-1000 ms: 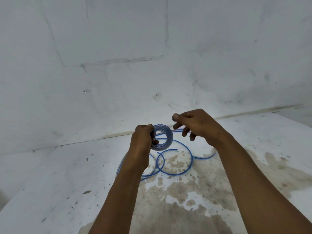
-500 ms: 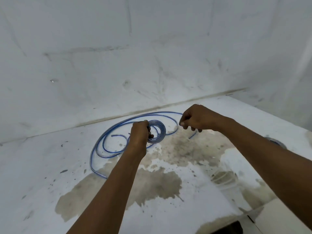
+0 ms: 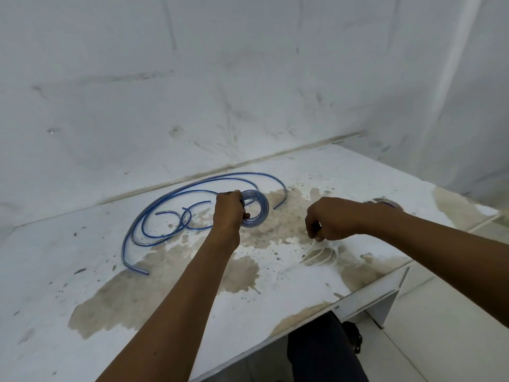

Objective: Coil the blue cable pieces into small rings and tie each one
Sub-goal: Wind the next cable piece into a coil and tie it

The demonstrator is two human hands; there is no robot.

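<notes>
Right hand (image 3: 329, 219) now lowered, pinching thin white ties (image 3: 321, 250); left hand (image 3: 229, 212) grips untied coiled blue translucent cable ring (image 3: 254, 209); loose blue cable lengths (image 3: 165, 213) remain.

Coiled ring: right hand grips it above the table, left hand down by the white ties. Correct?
Hands are swapped. In the head view the left hand grips the coiled ring above the table, and the right hand is down by the white ties.
</notes>
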